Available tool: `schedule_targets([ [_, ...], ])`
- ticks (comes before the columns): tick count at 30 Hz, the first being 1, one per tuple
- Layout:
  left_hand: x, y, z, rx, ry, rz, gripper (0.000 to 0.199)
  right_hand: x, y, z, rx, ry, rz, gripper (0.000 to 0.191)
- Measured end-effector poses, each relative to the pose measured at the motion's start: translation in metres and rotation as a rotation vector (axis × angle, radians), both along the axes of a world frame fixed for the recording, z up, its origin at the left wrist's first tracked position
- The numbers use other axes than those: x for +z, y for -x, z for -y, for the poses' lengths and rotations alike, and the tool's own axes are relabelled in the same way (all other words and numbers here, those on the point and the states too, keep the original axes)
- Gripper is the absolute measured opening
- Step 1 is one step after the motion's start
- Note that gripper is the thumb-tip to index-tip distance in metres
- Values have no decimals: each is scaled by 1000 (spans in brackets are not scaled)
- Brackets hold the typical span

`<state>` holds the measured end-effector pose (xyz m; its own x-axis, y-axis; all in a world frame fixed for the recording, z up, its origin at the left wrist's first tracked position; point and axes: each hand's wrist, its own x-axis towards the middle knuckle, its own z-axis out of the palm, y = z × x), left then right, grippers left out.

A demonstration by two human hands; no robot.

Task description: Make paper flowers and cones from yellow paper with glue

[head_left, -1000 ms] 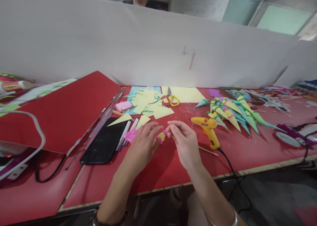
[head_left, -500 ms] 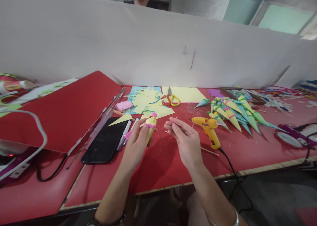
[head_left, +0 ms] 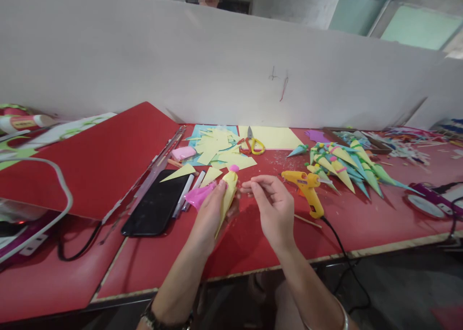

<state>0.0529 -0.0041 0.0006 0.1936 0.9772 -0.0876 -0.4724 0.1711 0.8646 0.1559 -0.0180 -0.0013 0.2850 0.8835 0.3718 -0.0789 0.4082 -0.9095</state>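
"So, quick q: what's the person's L hand got?"

"Yellow paper cone. Thumb + fingers wrapped round its side, only as wide apart as the cone itself. Fat end's up and away w/ a pink ball on it; thin tip runs down twd the wrist."

"Where's that, approx?"

"Nr the front of the red table, mid-view, btwn the two hands. Shiny pink plastic just L of it; can't tell if the hand touches that."

"And the R hand?"

"Fingers curled, thumb + index tips nearly together, right beside the cone. Can't tell if there's sth tiny btwn them."

"OK, what's nr the R hand?"

"Yellow glue gun on its side, black cord off the handle, thin stick below it. Beyond, a pile of finished-looking cones, blue, green + yellow."

"L side?"

"Black phone w/ a yellow paper piece over its far end, white pens alongside. Further back, yellow scraps on blue paper, plus scissors, red + yellow handles, just R of the scraps."
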Motion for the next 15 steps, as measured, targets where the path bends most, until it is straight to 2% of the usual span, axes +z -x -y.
schedule_targets([
  [7,-5,-10,4,3,112,77,33,0,0,2,-77,-212,356,10],
  [12,-5,-13,8,-53,116,74,39,-1,-2,-1,-100,-230,397,15],
  [15,-4,-14,10,-41,136,83,39,-1,-2,0,-88,-227,396,16],
])
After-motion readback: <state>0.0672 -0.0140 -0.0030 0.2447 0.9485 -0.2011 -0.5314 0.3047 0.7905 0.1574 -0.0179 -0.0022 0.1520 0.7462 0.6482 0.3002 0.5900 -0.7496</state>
